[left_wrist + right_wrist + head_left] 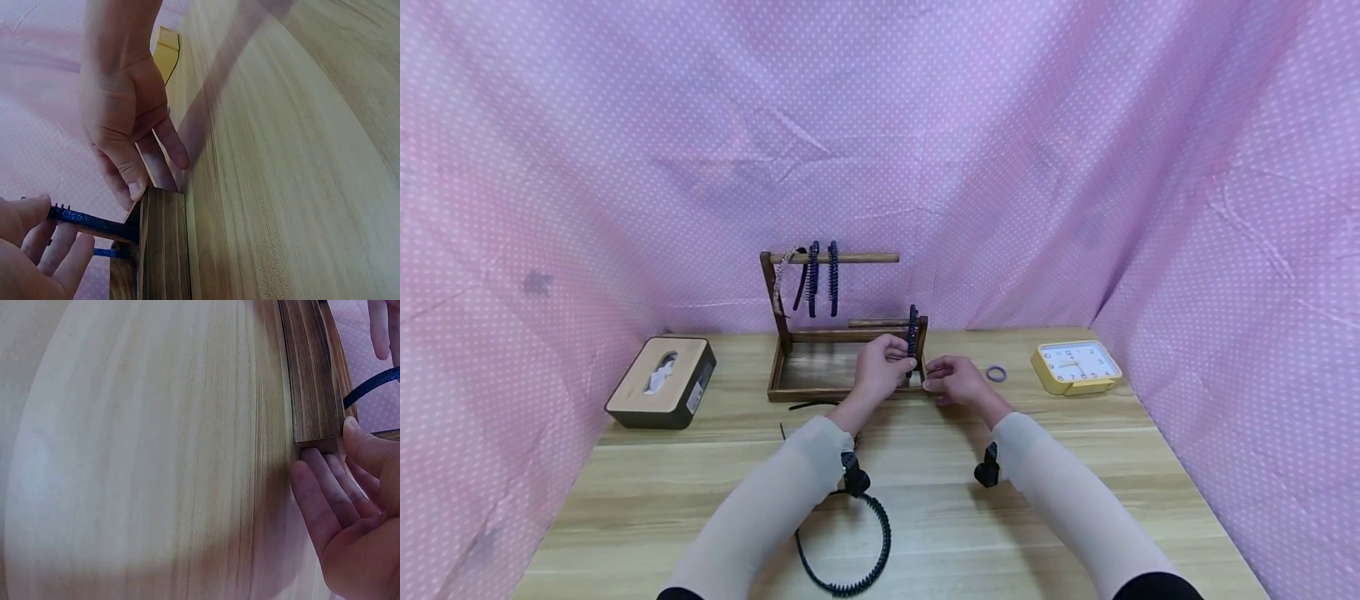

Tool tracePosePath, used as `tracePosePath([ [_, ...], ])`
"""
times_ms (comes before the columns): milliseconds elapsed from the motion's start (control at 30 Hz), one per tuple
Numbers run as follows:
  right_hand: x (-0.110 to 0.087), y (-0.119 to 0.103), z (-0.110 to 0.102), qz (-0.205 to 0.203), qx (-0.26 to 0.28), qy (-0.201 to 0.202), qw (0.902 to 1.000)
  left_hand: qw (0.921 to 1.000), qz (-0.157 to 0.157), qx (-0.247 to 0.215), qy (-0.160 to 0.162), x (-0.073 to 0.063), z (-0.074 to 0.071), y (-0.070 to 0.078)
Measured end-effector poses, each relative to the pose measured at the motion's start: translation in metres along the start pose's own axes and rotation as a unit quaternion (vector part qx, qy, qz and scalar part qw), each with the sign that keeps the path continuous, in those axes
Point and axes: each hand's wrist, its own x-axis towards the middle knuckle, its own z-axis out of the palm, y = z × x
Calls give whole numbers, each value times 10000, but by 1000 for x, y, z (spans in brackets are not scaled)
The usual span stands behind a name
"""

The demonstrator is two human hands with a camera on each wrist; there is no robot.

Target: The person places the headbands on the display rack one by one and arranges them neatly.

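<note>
A dark wooden rack [812, 393] with a tray base and two bars stands at the back of the table. Over its short lower bar hangs a dark blue toothed headband [913, 321], upright near the right post. My left hand [880, 367] pinches this headband low down, thumb against fingers, as the left wrist view shows too. At the tray's front right corner, my right hand [957, 380] grips the wood, with its thumb on the inner side and fingers round the outer end. On the upper bar hang several headbands [833, 283], one of them beaded and pale.
A black headband [886, 542] lies on the table near the front, with another dark band partly hidden under the left arm. A purple hair tie [996, 373] and a yellow clock [1078, 367] are at right. At left sits a tissue box [658, 383].
</note>
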Motion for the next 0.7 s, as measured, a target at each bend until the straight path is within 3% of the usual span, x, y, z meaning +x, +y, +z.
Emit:
tracePosePath([
  [467,-1,-1,0,31,-148,32,9999,9999,14,-39,-130,0,0,-3],
  [700,-1,-2,1,67,-256,64,9996,9988,131,33,-478,-2,-11,-3],
])
